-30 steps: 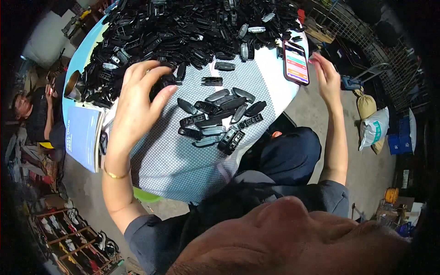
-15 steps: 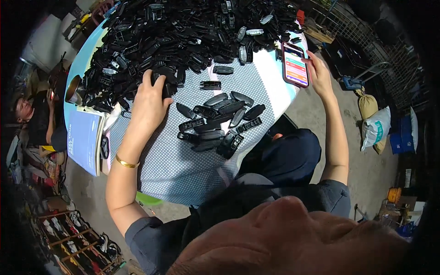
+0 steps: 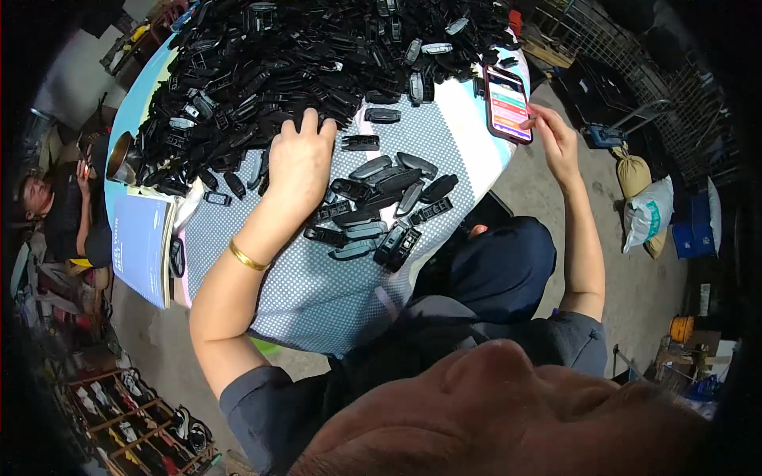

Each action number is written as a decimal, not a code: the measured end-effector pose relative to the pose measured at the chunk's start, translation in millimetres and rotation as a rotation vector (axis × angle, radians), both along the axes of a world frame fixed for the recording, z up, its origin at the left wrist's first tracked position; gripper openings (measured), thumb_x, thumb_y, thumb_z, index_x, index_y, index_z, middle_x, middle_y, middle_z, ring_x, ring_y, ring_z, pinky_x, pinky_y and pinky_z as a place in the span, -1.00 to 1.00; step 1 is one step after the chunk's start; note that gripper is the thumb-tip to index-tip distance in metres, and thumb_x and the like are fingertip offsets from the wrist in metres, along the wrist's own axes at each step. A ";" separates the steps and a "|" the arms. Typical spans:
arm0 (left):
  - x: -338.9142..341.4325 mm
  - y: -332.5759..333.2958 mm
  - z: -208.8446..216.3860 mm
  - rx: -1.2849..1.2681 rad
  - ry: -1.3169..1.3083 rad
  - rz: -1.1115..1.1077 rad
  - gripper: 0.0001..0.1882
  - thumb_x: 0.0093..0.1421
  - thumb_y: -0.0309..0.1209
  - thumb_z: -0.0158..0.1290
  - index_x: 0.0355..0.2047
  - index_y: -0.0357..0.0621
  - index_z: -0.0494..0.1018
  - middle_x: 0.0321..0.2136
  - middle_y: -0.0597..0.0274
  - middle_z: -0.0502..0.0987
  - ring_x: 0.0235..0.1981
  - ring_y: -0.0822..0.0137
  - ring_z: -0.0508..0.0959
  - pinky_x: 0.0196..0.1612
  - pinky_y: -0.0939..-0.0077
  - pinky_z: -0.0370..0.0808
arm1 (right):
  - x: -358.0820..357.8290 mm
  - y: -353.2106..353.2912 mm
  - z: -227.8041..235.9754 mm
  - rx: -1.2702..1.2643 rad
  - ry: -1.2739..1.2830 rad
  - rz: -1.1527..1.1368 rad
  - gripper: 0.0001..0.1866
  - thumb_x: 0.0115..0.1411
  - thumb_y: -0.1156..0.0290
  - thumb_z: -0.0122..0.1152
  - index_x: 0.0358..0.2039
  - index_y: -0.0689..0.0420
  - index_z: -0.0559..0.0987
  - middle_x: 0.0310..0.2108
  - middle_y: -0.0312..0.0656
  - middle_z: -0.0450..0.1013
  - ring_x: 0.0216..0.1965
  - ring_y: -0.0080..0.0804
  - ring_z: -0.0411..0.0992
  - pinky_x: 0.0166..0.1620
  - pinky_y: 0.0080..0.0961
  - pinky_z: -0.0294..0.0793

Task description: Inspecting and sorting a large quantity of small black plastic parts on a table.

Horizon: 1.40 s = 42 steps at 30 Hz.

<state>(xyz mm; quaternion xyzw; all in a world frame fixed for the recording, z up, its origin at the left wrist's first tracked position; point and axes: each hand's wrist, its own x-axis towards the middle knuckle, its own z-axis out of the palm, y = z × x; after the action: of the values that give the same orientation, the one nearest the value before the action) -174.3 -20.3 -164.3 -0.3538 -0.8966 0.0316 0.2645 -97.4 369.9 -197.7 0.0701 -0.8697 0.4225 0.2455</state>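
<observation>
My left hand [image 3: 302,163] lies palm down at the near edge of a big pile of black plastic casings [image 3: 262,99]. Its fingers are stretched out and spread, touching the pile; anything under the palm is hidden. Just right of it sits a small cluster of loose black casings [image 3: 389,186], some showing hollow insides. My right hand [image 3: 558,143] is beside a phone [image 3: 509,107] in a dark case at the table's right edge. Its fingertips are at the lower right of the lit, colourful screen, and the hand does not wrap round the phone.
A blue-covered book [image 3: 141,246] lies at the table's left edge, near a metal cup [image 3: 121,157]. The patterned cloth [image 3: 298,293] covers the table. Another person [image 3: 67,202] is at the far left. Sacks [image 3: 649,210] stand on the floor at right, a shoe rack [image 3: 127,416] at lower left.
My left hand has moved right and slightly forward, and its fingers have straightened onto the pile. My right hand has dropped a little, its fingertips now lower along the phone's side.
</observation>
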 end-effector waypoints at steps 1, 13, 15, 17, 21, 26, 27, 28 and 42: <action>0.3 -1.1 -2.0 0.020 -0.010 0.001 -0.80 -0.14 -0.56 0.00 -0.41 -0.22 0.38 -0.35 0.06 0.37 -0.43 0.12 0.45 -0.47 0.36 0.47 | 0.8 0.1 -0.2 0.041 0.014 0.002 -0.72 0.23 0.47 -0.13 -0.10 0.32 0.41 -0.37 -0.20 0.44 -0.28 -0.54 0.39 -0.14 -0.61 0.33; 7.1 -6.7 -3.4 0.098 -0.127 -0.016 -0.74 -0.14 -0.63 -0.05 -0.35 -0.29 0.35 -0.15 -0.14 0.33 -0.38 0.03 0.46 -0.39 0.32 0.51 | -30.8 22.8 -4.6 0.273 0.049 -0.189 -0.72 0.22 0.42 -0.09 -0.10 0.22 0.44 -0.24 -0.13 0.45 -0.14 -0.36 0.38 -0.04 -0.52 0.28; 7.2 -8.4 -2.5 0.116 -0.125 -0.032 -0.74 -0.14 -0.64 -0.06 -0.35 -0.29 0.35 -0.16 -0.13 0.34 -0.37 0.03 0.45 -0.37 0.31 0.51 | -31.8 24.7 -4.1 0.174 -0.016 -0.179 -0.73 0.21 0.41 -0.08 -0.11 0.21 0.45 -0.23 -0.13 0.46 -0.13 -0.35 0.38 -0.03 -0.51 0.27; 6.5 -8.6 -4.4 0.134 -0.130 -0.054 -0.74 -0.14 -0.64 -0.06 -0.35 -0.30 0.35 -0.17 -0.13 0.34 -0.36 0.02 0.45 -0.36 0.30 0.50 | -28.9 24.0 -3.3 0.286 0.030 -0.178 -0.73 0.22 0.41 -0.09 -0.13 0.25 0.45 -0.25 -0.12 0.45 -0.16 -0.38 0.39 -0.04 -0.52 0.28; 6.1 -9.6 -5.4 0.151 -0.139 -0.069 -0.74 -0.15 -0.66 -0.07 -0.35 -0.30 0.35 -0.18 -0.13 0.34 -0.35 0.01 0.44 -0.34 0.29 0.49 | -17.1 17.3 0.1 0.201 0.044 -0.045 -0.72 0.20 0.41 -0.08 -0.15 0.27 0.47 -0.32 -0.11 0.46 -0.28 -0.41 0.43 -0.15 -0.53 0.35; 7.7 -9.4 -2.7 0.138 -0.153 -0.056 -0.73 -0.16 -0.66 -0.07 -0.34 -0.31 0.35 -0.18 -0.13 0.34 -0.35 0.00 0.44 -0.33 0.28 0.49 | -7.0 10.3 8.1 -0.159 0.036 0.003 -0.72 0.24 0.43 -0.12 -0.16 0.33 0.45 -0.35 -0.17 0.45 -0.40 -0.53 0.40 -0.23 -0.62 0.35; 8.9 -10.0 -1.9 0.140 -0.153 -0.052 -0.72 -0.16 -0.67 -0.07 -0.34 -0.31 0.35 -0.18 -0.13 0.34 -0.34 0.00 0.44 -0.32 0.28 0.49 | -9.1 12.6 8.5 -0.184 0.037 -0.017 -0.72 0.24 0.42 -0.12 -0.15 0.33 0.45 -0.37 -0.16 0.45 -0.38 -0.54 0.40 -0.21 -0.61 0.36; 8.4 -8.9 -2.3 0.144 -0.155 -0.054 -0.72 -0.16 -0.67 -0.07 -0.34 -0.31 0.35 -0.18 -0.13 0.34 -0.34 0.00 0.44 -0.32 0.27 0.49 | -10.4 16.1 6.5 -0.183 0.038 -0.023 -0.72 0.24 0.42 -0.12 -0.15 0.33 0.45 -0.37 -0.16 0.45 -0.38 -0.54 0.40 -0.21 -0.61 0.36; 8.3 -8.7 -4.5 0.155 -0.149 -0.060 -0.74 -0.15 -0.67 -0.07 -0.35 -0.30 0.35 -0.18 -0.10 0.35 -0.33 0.00 0.44 -0.33 0.29 0.50 | -26.9 18.0 2.7 0.306 0.088 -0.158 -0.72 0.22 0.39 -0.09 -0.13 0.24 0.46 -0.15 -0.07 0.39 -0.07 -0.36 0.33 -0.01 -0.51 0.26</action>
<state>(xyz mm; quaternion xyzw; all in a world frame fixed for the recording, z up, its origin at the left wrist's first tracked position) -166.0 -29.0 -168.8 -0.3605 -0.9024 -0.0721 0.2247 -124.3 387.9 -195.1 0.0564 -0.9150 0.2611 0.3024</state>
